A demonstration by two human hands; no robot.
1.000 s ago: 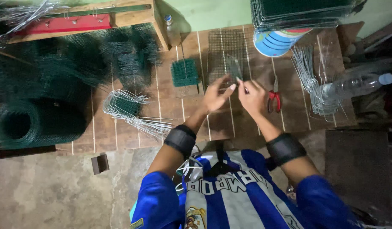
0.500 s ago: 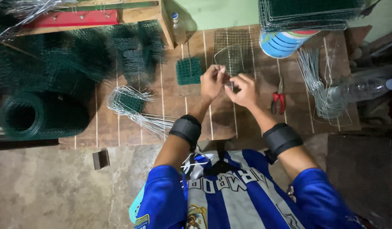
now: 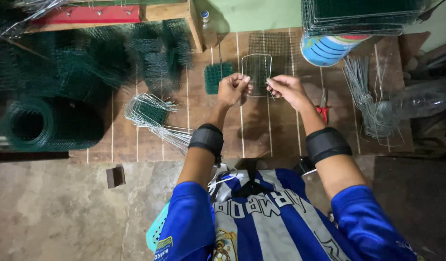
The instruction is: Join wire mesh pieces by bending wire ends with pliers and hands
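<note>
Both my hands hold a small rectangular piece of green wire mesh (image 3: 258,72) inside a bent silver wire frame, above a wooden slatted work surface (image 3: 261,130). My left hand (image 3: 234,88) pinches its lower left edge and my right hand (image 3: 286,88) pinches its lower right edge. The piece stands upright between the two hands. Black bands wrap both wrists. Below the hands the slats show bare wood.
A roll of green mesh (image 3: 44,124) lies at the left, with cut mesh pieces (image 3: 155,53) behind it. Bent wire frames (image 3: 153,113) lie left of my arm; more wires (image 3: 368,96) and red pliers (image 3: 323,110) lie right. A blue-striped bucket (image 3: 329,48), stacked mesh panels and a plastic bottle (image 3: 416,104) stand far right.
My hands moved up and apart, lifting the mesh piece in its wire frame upright between them; a second ago they were lower and closer together.
</note>
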